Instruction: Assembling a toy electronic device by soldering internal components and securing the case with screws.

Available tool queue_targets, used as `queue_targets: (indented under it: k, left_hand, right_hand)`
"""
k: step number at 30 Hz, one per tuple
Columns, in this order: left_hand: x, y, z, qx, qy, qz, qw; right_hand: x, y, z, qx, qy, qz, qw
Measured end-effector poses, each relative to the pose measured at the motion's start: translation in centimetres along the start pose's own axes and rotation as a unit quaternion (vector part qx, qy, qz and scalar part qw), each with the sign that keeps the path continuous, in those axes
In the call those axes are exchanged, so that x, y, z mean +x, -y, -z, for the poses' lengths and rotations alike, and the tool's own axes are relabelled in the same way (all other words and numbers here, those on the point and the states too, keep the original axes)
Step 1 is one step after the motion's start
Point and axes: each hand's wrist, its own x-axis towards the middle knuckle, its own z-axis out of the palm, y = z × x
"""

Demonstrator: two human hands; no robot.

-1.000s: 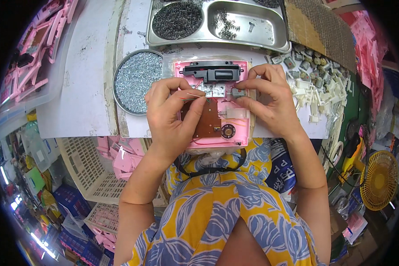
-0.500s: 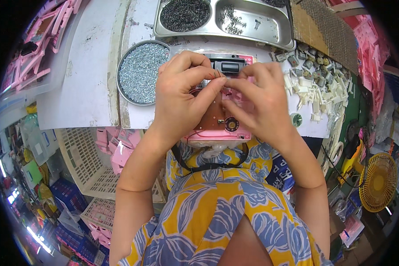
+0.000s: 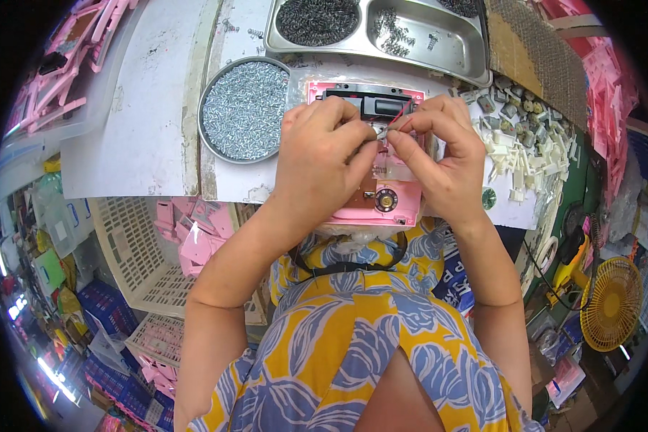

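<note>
A pink plastic housing (image 3: 402, 214) lies on the table in front of me, fitted with a brown circuit board (image 3: 353, 199), a black part along its far side (image 3: 387, 108) and a round dark part near its front edge (image 3: 386, 200). Over the middle of it my two hands meet at the fingertips. My right hand (image 3: 445, 147) pinches a thin red wire (image 3: 402, 112) between thumb and forefinger. From the other side my left hand (image 3: 325, 150) is closed, thumb against fingers; what it holds is too small to make out. It covers the housing's left part.
A round tray of small silver screws (image 3: 243, 111) stands left of the housing. Beyond is a metal tray (image 3: 432, 65) holding dark springs. White plastic pieces (image 3: 518, 158) and small motors (image 3: 507, 108) lie at right. A crate (image 3: 133, 245) with pink parts sits lower left; a yellow fan (image 3: 612, 306) stands right.
My right hand's fingers have turned and drawn together around the red wire, uncovering the housing's right part. The whole scene has shifted slightly rightward in view.
</note>
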Motion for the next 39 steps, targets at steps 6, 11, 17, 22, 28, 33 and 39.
queue_targets:
  k: [6, 11, 17, 22, 28, 33, 39]
  left_hand:
    - [-0.8, 0.6, 1.5, -0.106, -0.052, 0.011, 0.993]
    - [-2.5, 1.2, 1.9, -0.015, -0.008, -0.131, 0.991]
    - [-3.3, 1.4, 0.7, 0.065, -0.164, 0.072, 0.982]
    - [-2.0, -3.0, 1.1, -0.072, -0.185, -0.010, 0.980]
    - [1.7, -2.4, 0.9, -0.282, 0.203, 0.049, 0.936]
    - [1.4, -2.9, 0.5, -0.259, 0.194, 0.138, 0.936]
    - [0.4, -2.8, 0.3, -0.203, 0.121, 0.111, 0.965]
  right_hand:
    - [-1.0, -0.1, 1.5, -0.093, 0.000, 0.012, 0.996]
    - [-1.7, -0.1, 1.7, -0.082, 0.001, 0.021, 0.996]
    - [-2.4, 0.3, 2.1, -0.082, 0.030, 0.066, 0.994]
    - [-2.5, 0.5, 2.6, -0.067, 0.041, 0.119, 0.990]
    - [-2.7, -0.6, 3.7, -0.063, 0.012, 0.151, 0.986]
    - [-5.5, -1.0, 6.6, -0.043, -0.055, 0.083, 0.994]
    - [-17.7, -2.2, 18.3, 0.062, -0.449, -0.244, 0.858]
